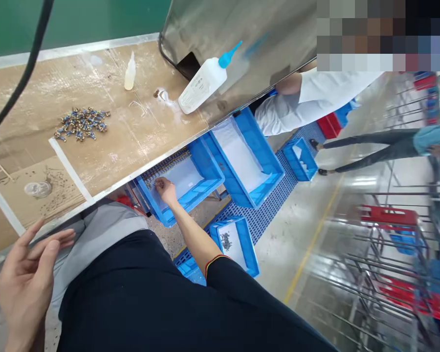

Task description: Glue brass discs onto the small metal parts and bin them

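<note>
Factory floor (300, 244) down there, right hand (165, 190) pinched narrow inside a blue crate (194, 203), can't tell on what; left hand (29, 278) wide open, empty.

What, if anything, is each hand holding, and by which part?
The left hand is open, empty. The right hand pinches inside a blue crate; whether it holds anything cannot be told.

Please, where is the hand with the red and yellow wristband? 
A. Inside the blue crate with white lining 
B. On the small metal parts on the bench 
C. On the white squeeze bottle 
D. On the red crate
A. The hand with the red and yellow wristband reaches over the rim into the blue crate.
</note>
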The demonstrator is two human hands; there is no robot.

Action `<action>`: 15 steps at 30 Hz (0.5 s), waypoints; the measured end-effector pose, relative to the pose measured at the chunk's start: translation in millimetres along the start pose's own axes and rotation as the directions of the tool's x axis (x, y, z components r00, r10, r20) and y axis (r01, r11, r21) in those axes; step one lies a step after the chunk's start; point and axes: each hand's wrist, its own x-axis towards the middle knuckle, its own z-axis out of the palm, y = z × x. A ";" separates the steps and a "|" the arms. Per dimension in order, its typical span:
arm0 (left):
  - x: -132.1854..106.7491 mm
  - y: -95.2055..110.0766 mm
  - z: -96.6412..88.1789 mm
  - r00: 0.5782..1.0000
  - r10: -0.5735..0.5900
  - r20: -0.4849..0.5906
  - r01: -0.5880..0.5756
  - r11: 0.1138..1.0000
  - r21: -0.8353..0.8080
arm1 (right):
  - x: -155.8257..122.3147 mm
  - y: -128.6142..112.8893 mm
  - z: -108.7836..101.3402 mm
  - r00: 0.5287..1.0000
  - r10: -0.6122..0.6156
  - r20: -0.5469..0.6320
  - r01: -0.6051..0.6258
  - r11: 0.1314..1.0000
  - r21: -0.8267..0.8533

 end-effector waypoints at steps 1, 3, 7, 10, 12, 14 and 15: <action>-0.8 0.3 -1.1 1.000 -0.007 -0.006 0.007 1.000 -0.002 | 0.7 4.4 5.0 1.000 0.011 0.010 -0.011 1.000 -0.010; -1.8 -0.1 -2.6 0.999 -0.031 -0.022 0.030 0.999 -0.013 | 1.9 10.8 11.0 0.999 0.024 0.022 -0.023 1.000 -0.020; -1.4 -4.6 -4.5 0.998 -0.057 -0.033 0.056 0.997 -0.048 | 3.6 13.0 12.9 1.000 0.024 0.010 -0.024 1.000 -0.015; -0.4 -11.3 -8.5 0.997 -0.068 -0.031 0.066 0.996 -0.064 | -0.6 4.8 10.4 1.000 0.013 -0.027 -0.013 1.000 0.003; 0.0 -17.3 -13.6 0.996 -0.083 -0.032 0.081 0.994 -0.067 | -8.0 -4.6 5.8 0.998 -0.006 -0.070 0.008 1.000 0.021; 0.2 -24.1 -19.7 0.996 -0.091 -0.025 0.088 0.993 -0.079 | -18.4 -17.1 -2.5 0.989 -0.035 -0.144 0.041 0.998 0.042; 0.3 -27.6 -22.8 0.996 -0.092 -0.018 0.090 0.992 -0.089 | -24.1 -24.9 -8.1 0.979 -0.053 -0.196 0.064 0.996 0.054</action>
